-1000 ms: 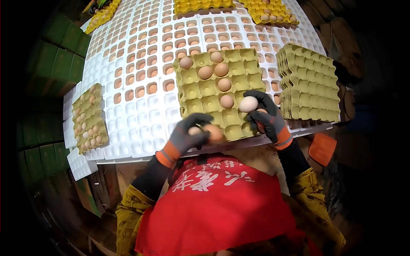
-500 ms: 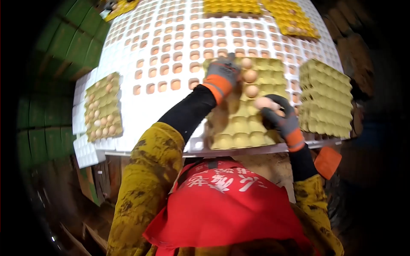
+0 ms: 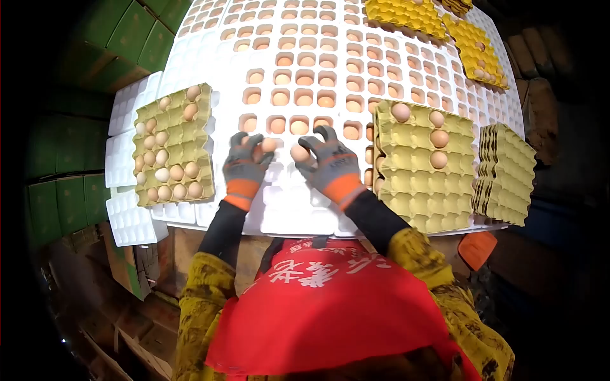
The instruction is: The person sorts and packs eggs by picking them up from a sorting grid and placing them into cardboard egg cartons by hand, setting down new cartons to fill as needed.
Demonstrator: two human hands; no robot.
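Over the white foam egg tray (image 3: pixel 279 213), my left hand (image 3: pixel 245 164), in a grey glove with an orange cuff, curls around eggs (image 3: pixel 268 145) at its fingertips. Beside it my right hand (image 3: pixel 330 166), gloved alike, has its fingers closed around an egg (image 3: pixel 300 153); whether it holds more is hidden by the glove. Just beyond both hands, brown eggs (image 3: pixel 304 97) sit in rows of square foam pockets. The pockets nearest me hold no eggs. To the right of my right hand lies a yellow-green pulp egg tray (image 3: pixel 422 206) with a few eggs near its far end.
Another pulp tray (image 3: pixel 143 193) with several eggs lies at the left. A stack of pulp trays (image 3: pixel 508 174) stands at the right edge. Yellow trays (image 3: pixel 406 18) rest at the far right. Green boxes (image 3: pixel 130 32) are piled beyond the left side.
Both hands have left the right pulp tray and moved left over the foam pockets, carrying eggs. The head view has shifted, and that pulp tray now appears farther right.
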